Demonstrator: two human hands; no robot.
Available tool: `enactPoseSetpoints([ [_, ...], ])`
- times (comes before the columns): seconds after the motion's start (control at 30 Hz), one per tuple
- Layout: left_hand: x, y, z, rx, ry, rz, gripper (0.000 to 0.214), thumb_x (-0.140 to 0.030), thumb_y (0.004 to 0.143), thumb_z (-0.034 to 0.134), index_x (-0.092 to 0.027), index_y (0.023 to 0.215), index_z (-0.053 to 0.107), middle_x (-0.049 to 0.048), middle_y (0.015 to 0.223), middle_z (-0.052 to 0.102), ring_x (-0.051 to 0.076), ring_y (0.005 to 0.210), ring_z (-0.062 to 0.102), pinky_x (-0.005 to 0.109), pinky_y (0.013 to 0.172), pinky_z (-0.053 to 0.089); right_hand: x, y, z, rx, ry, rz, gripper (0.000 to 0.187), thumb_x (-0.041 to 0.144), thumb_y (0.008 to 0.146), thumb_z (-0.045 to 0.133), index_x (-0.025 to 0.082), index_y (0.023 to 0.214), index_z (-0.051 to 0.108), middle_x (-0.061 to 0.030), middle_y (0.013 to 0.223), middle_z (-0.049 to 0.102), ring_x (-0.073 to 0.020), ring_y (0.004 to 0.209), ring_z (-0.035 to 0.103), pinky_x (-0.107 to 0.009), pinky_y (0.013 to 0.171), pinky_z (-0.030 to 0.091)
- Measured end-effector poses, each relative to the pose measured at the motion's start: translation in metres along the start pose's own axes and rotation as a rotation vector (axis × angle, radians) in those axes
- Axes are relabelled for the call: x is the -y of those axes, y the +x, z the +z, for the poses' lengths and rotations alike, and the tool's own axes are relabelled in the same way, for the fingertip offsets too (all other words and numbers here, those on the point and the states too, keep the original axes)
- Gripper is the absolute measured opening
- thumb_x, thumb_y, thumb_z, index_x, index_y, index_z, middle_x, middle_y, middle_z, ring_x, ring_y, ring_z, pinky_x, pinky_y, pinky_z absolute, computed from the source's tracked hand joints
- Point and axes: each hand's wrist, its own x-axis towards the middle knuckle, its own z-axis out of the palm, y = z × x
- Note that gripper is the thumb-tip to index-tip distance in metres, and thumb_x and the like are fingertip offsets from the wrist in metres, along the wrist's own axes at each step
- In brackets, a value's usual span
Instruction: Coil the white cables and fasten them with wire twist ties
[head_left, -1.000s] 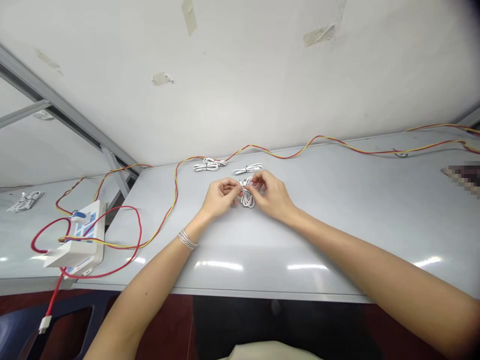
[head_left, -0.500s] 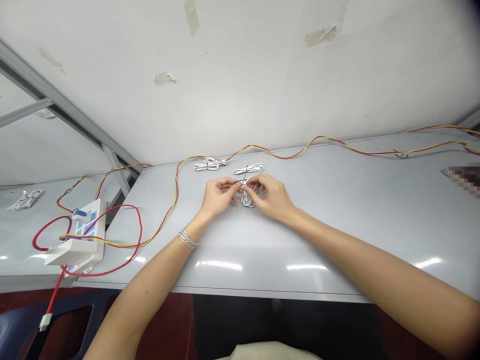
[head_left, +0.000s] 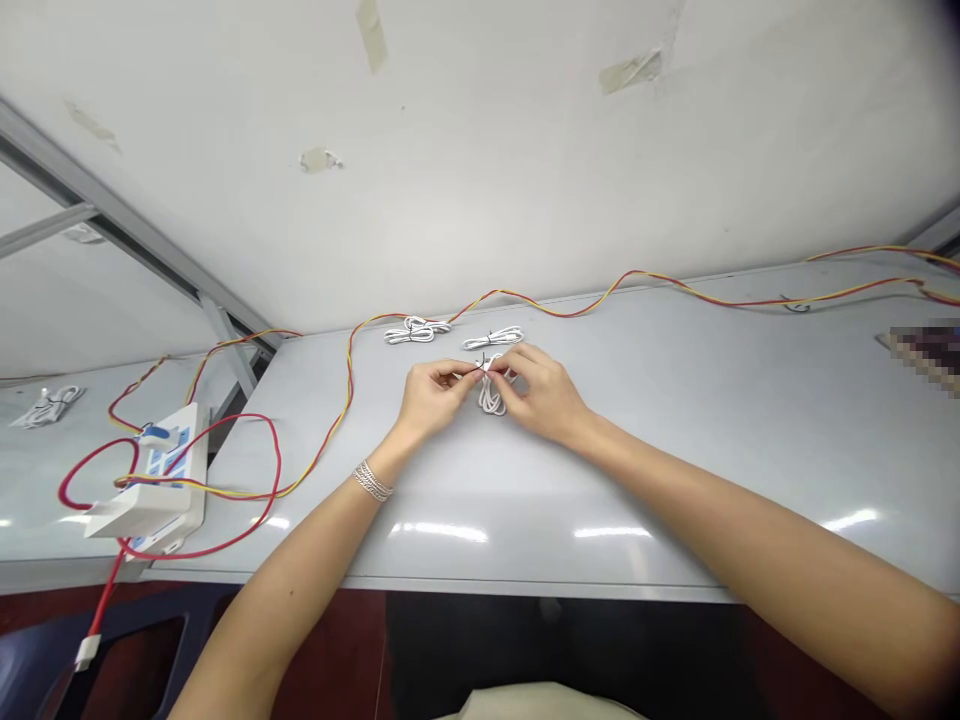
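Between my two hands a coiled white cable (head_left: 492, 399) lies on the grey table (head_left: 637, 400). A thin black twist tie (head_left: 482, 364) crosses the coil near its top. My left hand (head_left: 437, 398) is closed, thumb and index finger pinching the tie from the left. From the right, my right hand (head_left: 541, 393) pinches at the same tie, its fingers covering part of the coil. Just behind them lies a white cable bundle (head_left: 493, 339) bound with a black tie. Another tied white cable bundle (head_left: 417, 330) sits to its left.
A red and yellow wire (head_left: 570, 313) runs along the table's back edge. At the left stands a white power strip (head_left: 184, 470) with plugs and a looping red cable (head_left: 277, 450). A further cable bundle (head_left: 48, 406) lies far left. A blurred object (head_left: 930, 352) is at the right.
My fingertips have drawn closer together at the black tie, whose ends now cross over the coil. The whole view has shifted slightly; the other bundles stay put.
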Motion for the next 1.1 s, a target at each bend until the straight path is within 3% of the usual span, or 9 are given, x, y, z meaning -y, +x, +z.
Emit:
enactPoseSetpoints([
  [0.17,0.0002,0.0002,-0.0008,0.039,-0.001,-0.041,0.028,-0.041,0.073,0.077,-0.014,0.08,0.075,0.0015,0.056,0.062,0.009,0.045,0.047,0.024,0.043,0.035,-0.0009,0.0018,-0.0018,0.031,-0.129,-0.061,0.01,0.019,0.091,0.055,0.019,0.086,0.063,-0.0074,0.081,0.066,-0.0211,0.077,0.061,-0.036,0.074,0.049],
  [0.57,0.0032,0.0026,0.0006,0.055,-0.013,-0.025,0.028,-0.04,0.073,0.075,-0.013,0.078,0.071,0.0038,0.068,0.066,0.008,0.052,0.048,0.023,0.05,0.038,-0.0004,0.0052,-0.0074,0.11,-0.243,-0.127,0.012,0.02,0.091,0.053,0.019,0.082,0.061,-0.0079,0.08,0.067,-0.0218,0.076,0.06,-0.036,0.073,0.045],
  [1.1,-0.0038,-0.0017,0.0032,0.078,-0.115,-0.092,0.034,-0.046,0.071,0.078,-0.015,0.078,0.068,0.0002,0.059,0.06,0.008,0.047,0.046,0.022,0.044,0.034,0.0006,0.005,-0.0066,0.06,-0.271,-0.152,0.015,0.02,0.092,0.051,0.02,0.079,0.058,-0.0069,0.077,0.064,-0.0202,0.072,0.055,-0.034,0.069,0.042],
])
